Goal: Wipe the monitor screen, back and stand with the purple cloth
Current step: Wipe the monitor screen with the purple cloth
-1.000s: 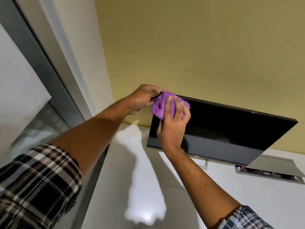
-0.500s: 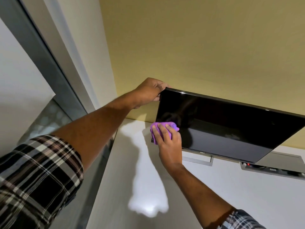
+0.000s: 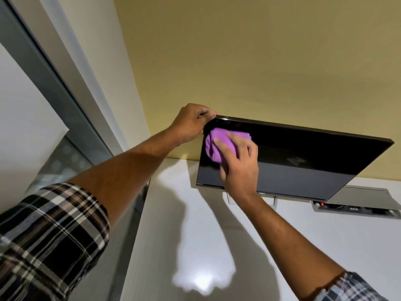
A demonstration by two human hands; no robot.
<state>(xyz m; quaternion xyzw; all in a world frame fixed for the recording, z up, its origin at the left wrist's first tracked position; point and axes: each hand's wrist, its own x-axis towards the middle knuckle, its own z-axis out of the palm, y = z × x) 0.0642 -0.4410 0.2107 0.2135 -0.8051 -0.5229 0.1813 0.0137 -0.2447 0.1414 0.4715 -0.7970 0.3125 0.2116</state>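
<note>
Yellow wall (image 3: 238, 51) looming behind white tabletop (image 3: 303, 246). Left hand (image 3: 191, 122) gripping monitor (image 3: 303, 161) top corner; right hand (image 3: 236, 164), fingers flat, pressing purple cloth (image 3: 217, 146) onto screen's upper left. Pushing too hard risks tipping monitor.

white desk (image 3: 325, 246), monitor stand (image 3: 273, 202), cable box (image 3: 355, 208)

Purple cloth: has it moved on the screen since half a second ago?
Yes. The cloth has gone up from the monitor's lower left corner to near its top left corner, pressed there by the right hand.
</note>
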